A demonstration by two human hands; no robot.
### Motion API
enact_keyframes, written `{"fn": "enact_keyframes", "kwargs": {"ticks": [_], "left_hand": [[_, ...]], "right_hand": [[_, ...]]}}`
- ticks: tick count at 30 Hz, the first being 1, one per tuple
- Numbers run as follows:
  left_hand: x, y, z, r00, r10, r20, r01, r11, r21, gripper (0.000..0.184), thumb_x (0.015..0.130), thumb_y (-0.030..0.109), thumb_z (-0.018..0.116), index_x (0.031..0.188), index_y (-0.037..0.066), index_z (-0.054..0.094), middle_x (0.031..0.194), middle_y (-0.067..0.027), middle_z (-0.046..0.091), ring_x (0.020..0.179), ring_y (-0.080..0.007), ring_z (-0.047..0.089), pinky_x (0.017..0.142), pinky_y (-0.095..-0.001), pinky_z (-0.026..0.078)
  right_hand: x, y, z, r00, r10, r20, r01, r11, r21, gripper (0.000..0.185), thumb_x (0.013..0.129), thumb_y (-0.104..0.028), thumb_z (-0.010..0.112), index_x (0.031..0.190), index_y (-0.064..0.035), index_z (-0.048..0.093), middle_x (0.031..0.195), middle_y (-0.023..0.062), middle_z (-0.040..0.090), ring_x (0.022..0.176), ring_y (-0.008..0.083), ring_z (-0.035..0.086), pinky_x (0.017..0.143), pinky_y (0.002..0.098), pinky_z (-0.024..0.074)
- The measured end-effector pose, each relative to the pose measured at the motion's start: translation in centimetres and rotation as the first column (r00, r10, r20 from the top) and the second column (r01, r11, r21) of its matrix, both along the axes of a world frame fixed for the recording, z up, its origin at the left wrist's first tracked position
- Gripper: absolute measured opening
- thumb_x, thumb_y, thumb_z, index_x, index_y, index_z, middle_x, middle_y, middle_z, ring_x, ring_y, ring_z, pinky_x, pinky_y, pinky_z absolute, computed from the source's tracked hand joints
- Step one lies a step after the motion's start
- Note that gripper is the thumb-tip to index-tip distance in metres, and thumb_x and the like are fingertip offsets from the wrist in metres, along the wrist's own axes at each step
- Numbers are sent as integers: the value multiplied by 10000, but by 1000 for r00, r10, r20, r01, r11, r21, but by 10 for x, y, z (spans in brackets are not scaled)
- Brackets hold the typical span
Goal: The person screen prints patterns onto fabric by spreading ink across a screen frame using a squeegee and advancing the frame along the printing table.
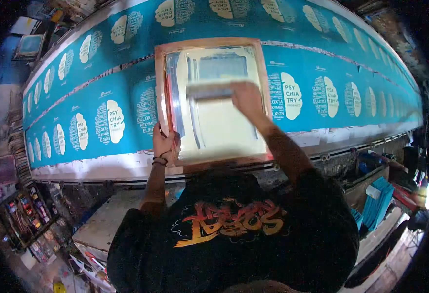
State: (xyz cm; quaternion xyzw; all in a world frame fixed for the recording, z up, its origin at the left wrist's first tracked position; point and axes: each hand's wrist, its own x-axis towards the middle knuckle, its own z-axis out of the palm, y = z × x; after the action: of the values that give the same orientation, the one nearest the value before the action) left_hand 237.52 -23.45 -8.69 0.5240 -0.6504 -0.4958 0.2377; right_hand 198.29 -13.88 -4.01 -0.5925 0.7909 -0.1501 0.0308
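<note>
A wooden-framed printing screen (261, 63) lies on the long printed table in front of me, with cream-coloured ink (231, 129) spread over its mesh. My right hand (247, 100) is closed around the right end of a squeegee (207, 91), which lies crosswise over the upper middle of the mesh and is blurred by motion. At the frame's lower left side, my left hand (164, 140) grips the wooden edge, its thumb towards the inside. A dark bracelet (160, 160) circles the left wrist.
Rows of teal printed sheets (312, 97) with cream lettered shapes cover the long table on both sides and behind the screen. A metal rail (366, 146) runs along its near edge. Bottles fill a crate (29, 215) at lower left; folded teal material (378, 198) sits at right.
</note>
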Motion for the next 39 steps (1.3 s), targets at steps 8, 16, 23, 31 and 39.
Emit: {"fn": "enact_keyframes", "kwargs": {"ticks": [8, 16, 23, 31, 39], "left_hand": [[-21, -1, -10, 987, 66, 149, -31, 973, -229, 735, 936, 212, 767, 1534, -66, 441, 1433, -273, 612, 1274, -341, 642, 1085, -408, 516], [-180, 84, 29, 891, 320, -321, -298, 947, 119, 492, 963, 112, 597, 1443, 14, 559, 1119, -122, 707, 1000, -212, 682, 801, -349, 565], [-275, 156, 3, 997, 75, 31, -68, 980, -187, 642, 946, 153, 648, 1547, 11, 473, 1499, -257, 559, 1388, -424, 540, 1158, -466, 452], [-264, 162, 26, 974, 6, 228, 50, 969, -241, 647, 810, 185, 769, 1409, 27, 582, 1391, -266, 582, 1274, -428, 574, 1081, -540, 462], [-370, 39, 54, 900, -268, 343, 434, 626, -648, 835, 932, 449, 765, 1596, 85, 413, 1582, -254, 431, 1466, -444, 415, 1191, -547, 368]], "right_hand": [[-54, -29, 54, 902, -249, 354, 193, 963, 187, 316, 899, -308, 704, 1152, -140, 789, 1154, 162, 766, 1143, 391, 687, 1046, 451, 521], [-196, 185, -52, 877, -47, 478, 118, 985, -122, 364, 942, -363, 647, 1060, -41, 770, 1128, 189, 741, 1065, 321, 688, 1040, 403, 509], [-291, 269, -28, 485, -379, 788, 453, 880, 144, 392, 964, -272, 671, 1232, 8, 730, 1120, 180, 765, 1063, 272, 716, 983, 378, 524], [-276, 313, -86, 884, -284, 372, 299, 954, 18, 279, 967, -143, 630, 1219, -117, 749, 1398, 259, 624, 1406, 382, 530, 1171, 449, 442], [-258, 177, 18, 979, -118, 169, 134, 987, -89, 417, 888, -368, 733, 1100, -10, 767, 1264, 244, 714, 1187, 419, 659, 1034, 469, 519]]}}
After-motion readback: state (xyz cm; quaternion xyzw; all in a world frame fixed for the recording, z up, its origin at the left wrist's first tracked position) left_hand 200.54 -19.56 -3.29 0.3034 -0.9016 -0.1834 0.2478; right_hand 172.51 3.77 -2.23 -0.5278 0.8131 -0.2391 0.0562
